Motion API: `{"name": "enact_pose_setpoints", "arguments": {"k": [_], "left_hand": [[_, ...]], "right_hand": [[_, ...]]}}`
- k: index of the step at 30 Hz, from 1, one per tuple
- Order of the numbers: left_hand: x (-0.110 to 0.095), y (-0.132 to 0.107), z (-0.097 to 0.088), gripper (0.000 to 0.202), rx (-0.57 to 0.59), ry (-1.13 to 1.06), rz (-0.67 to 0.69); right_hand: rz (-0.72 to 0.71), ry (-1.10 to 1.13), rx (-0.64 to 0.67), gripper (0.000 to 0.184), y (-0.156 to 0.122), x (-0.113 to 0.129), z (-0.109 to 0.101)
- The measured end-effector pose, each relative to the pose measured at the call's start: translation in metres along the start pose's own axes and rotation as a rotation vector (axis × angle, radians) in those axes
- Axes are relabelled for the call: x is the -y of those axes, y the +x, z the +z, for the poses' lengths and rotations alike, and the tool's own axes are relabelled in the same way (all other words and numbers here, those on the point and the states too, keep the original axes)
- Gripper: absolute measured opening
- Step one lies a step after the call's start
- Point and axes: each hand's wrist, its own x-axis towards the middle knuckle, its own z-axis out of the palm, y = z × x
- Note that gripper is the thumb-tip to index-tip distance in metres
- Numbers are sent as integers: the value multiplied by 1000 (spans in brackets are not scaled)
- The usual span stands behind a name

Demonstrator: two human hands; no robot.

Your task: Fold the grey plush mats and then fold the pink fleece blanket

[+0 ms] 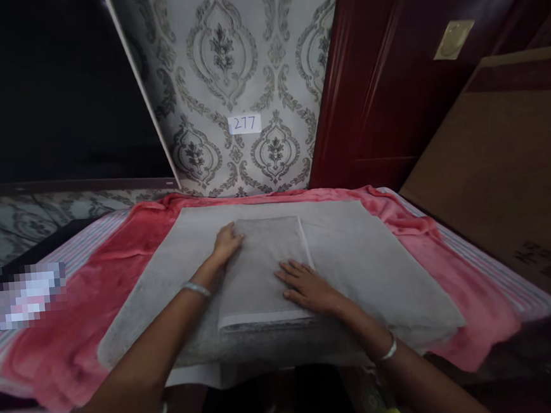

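A folded grey cloth (266, 271) with pale edging lies flat, its layers stacked neatly at the near end. My left hand (227, 243) rests at the cloth's far left corner, thumb apart from the fingers, gripping nothing that I can see. Lower down, my right hand (308, 286) lies flat across the right part of the cloth with its fingers spread. Beneath the cloth is a larger light grey sheet (365, 256), which covers the middle of the table and droops over the near edge.
A red plush blanket (118, 270) and a striped cloth (515, 289) spread under the grey sheet. A large dark screen (56, 90) stands at the back left. On the right, a cardboard box (506, 169) leans near a dark red door (379, 65). Patterned wallpaper (224, 45) is behind.
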Motion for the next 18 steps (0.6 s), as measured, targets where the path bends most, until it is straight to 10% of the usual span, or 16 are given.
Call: {"name": "enact_pose_setpoints", "arguments": {"k": [8, 18], "left_hand": [[36, -88, -43, 51, 219, -791, -468], [-1, -69, -20, 26, 305, -726, -415]], "right_hand": [[21, -42, -138, 69, -38, 25, 23], [59, -83, -188, 87, -43, 40, 26]]}}
